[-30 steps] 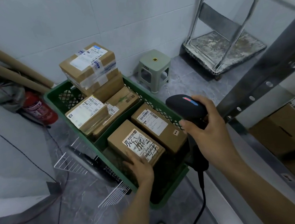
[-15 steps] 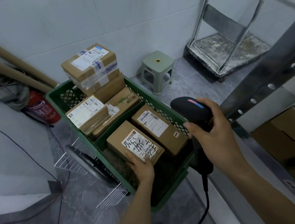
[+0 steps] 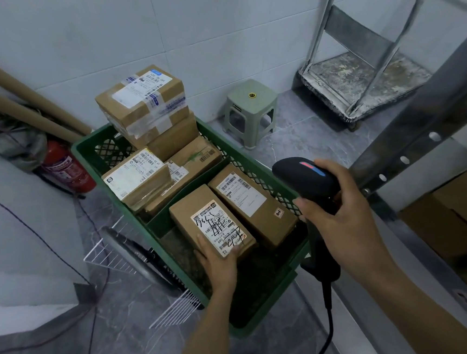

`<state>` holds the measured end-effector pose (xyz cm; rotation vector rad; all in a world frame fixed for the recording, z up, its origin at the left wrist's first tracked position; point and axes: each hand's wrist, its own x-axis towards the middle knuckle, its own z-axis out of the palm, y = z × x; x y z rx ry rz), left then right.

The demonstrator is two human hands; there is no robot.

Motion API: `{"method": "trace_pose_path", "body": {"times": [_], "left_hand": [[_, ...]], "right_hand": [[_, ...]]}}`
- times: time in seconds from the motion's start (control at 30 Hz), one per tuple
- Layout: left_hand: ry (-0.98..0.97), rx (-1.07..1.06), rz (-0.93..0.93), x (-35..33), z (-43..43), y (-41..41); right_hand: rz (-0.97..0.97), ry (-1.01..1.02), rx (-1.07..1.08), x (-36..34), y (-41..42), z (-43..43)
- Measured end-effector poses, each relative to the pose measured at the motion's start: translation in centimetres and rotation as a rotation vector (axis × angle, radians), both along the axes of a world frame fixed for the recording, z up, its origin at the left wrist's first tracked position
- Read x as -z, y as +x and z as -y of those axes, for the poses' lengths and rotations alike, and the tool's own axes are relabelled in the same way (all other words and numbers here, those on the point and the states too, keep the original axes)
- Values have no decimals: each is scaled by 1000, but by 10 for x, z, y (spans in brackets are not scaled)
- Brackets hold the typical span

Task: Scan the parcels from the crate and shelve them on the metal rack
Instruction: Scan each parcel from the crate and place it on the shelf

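head view: left hand (image 3: 219, 265) grips the near parcel (image 3: 189, 213), right hand (image 3: 340, 221) the scanner (image 3: 303, 176); best aim squarely at the label (image 3: 219, 226).

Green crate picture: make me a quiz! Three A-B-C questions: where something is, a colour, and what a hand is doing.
1. Where is the fire extinguisher? A on the floor left of the crate B inside it C on top of it
2. What colour is the crate? A blue B green C red
3. What is the left hand doing? A hanging empty B waving C gripping a parcel

1 A: it stands on the floor beside the crate. 2 B: its mesh walls are green. 3 C: it grips the parcel's near end; the right hand holds the scanner.
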<state>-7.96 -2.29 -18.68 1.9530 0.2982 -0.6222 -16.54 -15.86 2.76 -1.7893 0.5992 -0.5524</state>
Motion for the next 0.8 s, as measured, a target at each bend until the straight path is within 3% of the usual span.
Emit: {"method": "trace_pose_path", "body": {"times": [0.8], "left_hand": [[-101,-128,60,-4,-8,-4]], "right_hand": [[-21,-18,27,1,-15,-11]]}}
